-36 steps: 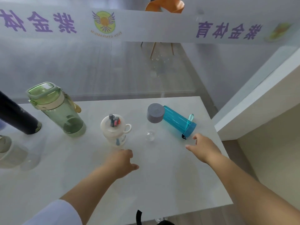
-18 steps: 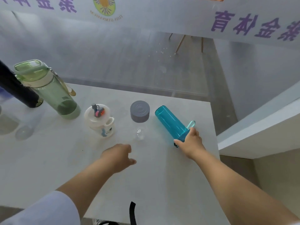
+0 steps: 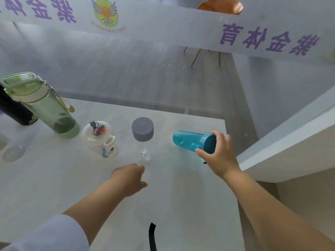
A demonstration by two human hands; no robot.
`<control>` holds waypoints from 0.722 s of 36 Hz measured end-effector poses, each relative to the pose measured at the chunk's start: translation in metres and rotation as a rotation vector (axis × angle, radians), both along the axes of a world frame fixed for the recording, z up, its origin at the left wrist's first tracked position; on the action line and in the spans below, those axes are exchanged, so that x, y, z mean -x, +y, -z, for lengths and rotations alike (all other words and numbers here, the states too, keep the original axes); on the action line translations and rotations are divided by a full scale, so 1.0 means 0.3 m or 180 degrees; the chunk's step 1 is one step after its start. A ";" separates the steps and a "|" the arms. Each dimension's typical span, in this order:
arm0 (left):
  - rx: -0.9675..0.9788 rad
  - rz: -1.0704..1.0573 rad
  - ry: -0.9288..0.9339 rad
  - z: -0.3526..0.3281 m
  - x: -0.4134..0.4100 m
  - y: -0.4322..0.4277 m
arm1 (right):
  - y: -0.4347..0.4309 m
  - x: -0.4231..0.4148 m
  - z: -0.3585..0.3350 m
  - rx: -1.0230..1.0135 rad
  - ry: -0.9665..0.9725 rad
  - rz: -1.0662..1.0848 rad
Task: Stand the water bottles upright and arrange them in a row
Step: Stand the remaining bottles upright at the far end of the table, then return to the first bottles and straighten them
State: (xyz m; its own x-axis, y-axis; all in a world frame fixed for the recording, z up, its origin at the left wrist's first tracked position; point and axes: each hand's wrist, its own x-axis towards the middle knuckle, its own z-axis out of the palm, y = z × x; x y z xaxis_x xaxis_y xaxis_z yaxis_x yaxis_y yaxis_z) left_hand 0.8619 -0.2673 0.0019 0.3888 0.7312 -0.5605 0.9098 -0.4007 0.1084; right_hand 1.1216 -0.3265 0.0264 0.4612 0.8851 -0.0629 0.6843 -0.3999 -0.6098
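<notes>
- The right hand (image 3: 220, 154) grips the cap end of the blue bottle (image 3: 190, 141), fingers and thumb curled round it. The bottle lies almost on its side, just right of the grey-capped bottle (image 3: 142, 131).
- Raise the cap end in an arc, with the base as pivot on the table (image 3: 181, 205) (it looks empty, so it may slide).
- Set it upright beside the grey-capped bottle, not touching.
- The left hand (image 3: 129, 178), in front of the grey-capped bottle, has loosely curled fingers and holds nothing. It could steady the base.
</notes>
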 end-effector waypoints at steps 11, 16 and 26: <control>-0.0185 0.0325 0.0179 -0.011 -0.022 0.007 | 0.104 -0.012 -0.166 0.0474 -0.0814 -0.0722; -0.0252 0.0298 0.0094 -0.024 -0.019 0.015 | 0.144 -0.003 -0.192 0.0769 -0.0744 -0.1189; -0.0232 0.0303 0.0137 -0.037 -0.002 0.011 | 0.118 -0.011 -0.200 0.0996 -0.0666 -0.1409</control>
State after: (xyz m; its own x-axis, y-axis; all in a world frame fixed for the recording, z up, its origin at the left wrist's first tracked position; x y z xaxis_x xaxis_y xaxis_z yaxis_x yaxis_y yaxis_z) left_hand 0.8625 -0.2639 0.0131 0.4351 0.7316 -0.5249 0.8705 -0.4908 0.0376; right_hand 1.1250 -0.2911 0.0864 0.0821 0.9505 -0.2997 0.9206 -0.1876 -0.3425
